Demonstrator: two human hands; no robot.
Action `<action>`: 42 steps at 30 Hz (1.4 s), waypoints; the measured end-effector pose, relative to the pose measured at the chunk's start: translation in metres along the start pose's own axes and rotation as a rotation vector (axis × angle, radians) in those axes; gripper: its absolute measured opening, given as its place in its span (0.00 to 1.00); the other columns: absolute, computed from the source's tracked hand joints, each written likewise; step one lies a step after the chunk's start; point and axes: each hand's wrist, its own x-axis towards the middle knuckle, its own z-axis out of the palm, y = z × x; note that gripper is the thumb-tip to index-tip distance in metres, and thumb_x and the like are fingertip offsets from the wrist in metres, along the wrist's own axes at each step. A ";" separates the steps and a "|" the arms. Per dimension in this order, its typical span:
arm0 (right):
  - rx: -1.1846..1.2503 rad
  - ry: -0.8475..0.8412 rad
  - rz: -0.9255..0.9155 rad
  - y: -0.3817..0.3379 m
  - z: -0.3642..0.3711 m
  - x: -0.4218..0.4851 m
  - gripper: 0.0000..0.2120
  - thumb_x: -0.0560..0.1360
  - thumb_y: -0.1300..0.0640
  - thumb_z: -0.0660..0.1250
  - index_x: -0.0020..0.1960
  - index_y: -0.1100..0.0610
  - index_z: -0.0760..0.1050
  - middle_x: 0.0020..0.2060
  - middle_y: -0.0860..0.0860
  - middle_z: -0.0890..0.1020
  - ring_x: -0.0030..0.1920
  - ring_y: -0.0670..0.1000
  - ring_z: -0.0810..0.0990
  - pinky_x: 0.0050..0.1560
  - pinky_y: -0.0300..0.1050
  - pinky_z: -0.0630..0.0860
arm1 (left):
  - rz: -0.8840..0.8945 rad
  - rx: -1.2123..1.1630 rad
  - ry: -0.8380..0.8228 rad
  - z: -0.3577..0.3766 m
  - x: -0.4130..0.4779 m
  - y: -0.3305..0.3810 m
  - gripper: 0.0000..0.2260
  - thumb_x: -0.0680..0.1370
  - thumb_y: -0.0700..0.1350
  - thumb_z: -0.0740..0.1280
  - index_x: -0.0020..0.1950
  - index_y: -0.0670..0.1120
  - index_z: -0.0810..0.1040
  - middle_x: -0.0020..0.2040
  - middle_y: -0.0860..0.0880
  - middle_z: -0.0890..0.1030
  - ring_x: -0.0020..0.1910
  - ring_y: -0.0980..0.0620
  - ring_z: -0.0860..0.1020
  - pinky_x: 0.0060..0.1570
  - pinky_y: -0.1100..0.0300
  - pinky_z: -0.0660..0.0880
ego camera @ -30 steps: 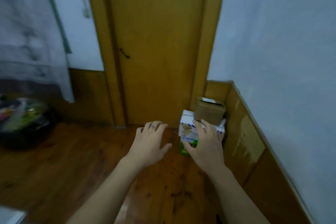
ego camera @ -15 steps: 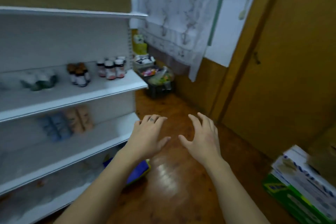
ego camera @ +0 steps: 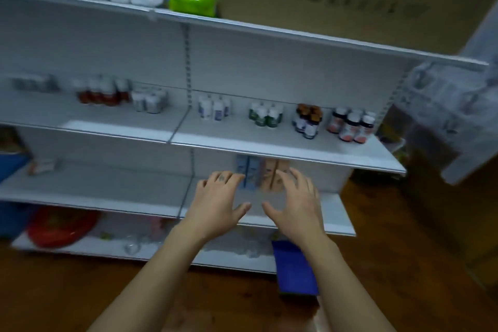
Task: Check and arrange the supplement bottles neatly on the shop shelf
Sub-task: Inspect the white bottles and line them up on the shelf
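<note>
Hovering my left hand (ego camera: 215, 205) and right hand (ego camera: 296, 206) spread and empty before the shelf (ego camera: 242, 140), I reckon the blurry supplement bottles (ego camera: 349, 123) seem clustered but unchecked.

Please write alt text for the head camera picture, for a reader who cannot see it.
The left hand and right hand, both open and empty, reach toward a white shelf. Clusters of bottles stand along its middle board; a few boxes stand on the board below, beyond the hands.
</note>
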 end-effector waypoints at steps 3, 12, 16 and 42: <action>0.059 -0.028 -0.056 -0.058 0.037 0.034 0.34 0.75 0.41 0.66 0.76 0.48 0.59 0.76 0.51 0.58 0.76 0.53 0.53 0.75 0.50 0.51 | -0.073 0.032 0.022 -0.020 -0.002 -0.068 0.27 0.79 0.60 0.61 0.75 0.53 0.60 0.72 0.53 0.67 0.72 0.50 0.62 0.66 0.51 0.63; 0.126 -0.079 -0.220 -0.182 0.102 0.117 0.33 0.74 0.41 0.67 0.75 0.47 0.61 0.75 0.50 0.59 0.75 0.52 0.55 0.75 0.49 0.52 | -0.251 0.057 0.090 -0.064 0.004 -0.200 0.27 0.79 0.61 0.60 0.76 0.53 0.60 0.73 0.53 0.66 0.72 0.50 0.61 0.67 0.51 0.63; 0.151 -0.098 -0.270 -0.210 0.126 0.155 0.32 0.74 0.42 0.68 0.74 0.48 0.62 0.74 0.51 0.61 0.75 0.52 0.56 0.74 0.49 0.54 | -0.300 0.069 0.097 -0.066 0.019 -0.238 0.27 0.79 0.61 0.59 0.76 0.53 0.59 0.72 0.53 0.66 0.72 0.50 0.61 0.66 0.52 0.62; 0.244 -0.119 0.013 -0.331 0.273 0.469 0.27 0.74 0.48 0.69 0.68 0.57 0.68 0.65 0.57 0.72 0.64 0.59 0.72 0.61 0.51 0.72 | -0.254 0.019 0.062 -0.078 0.236 -0.481 0.26 0.78 0.59 0.63 0.74 0.53 0.64 0.72 0.52 0.68 0.71 0.50 0.64 0.66 0.52 0.63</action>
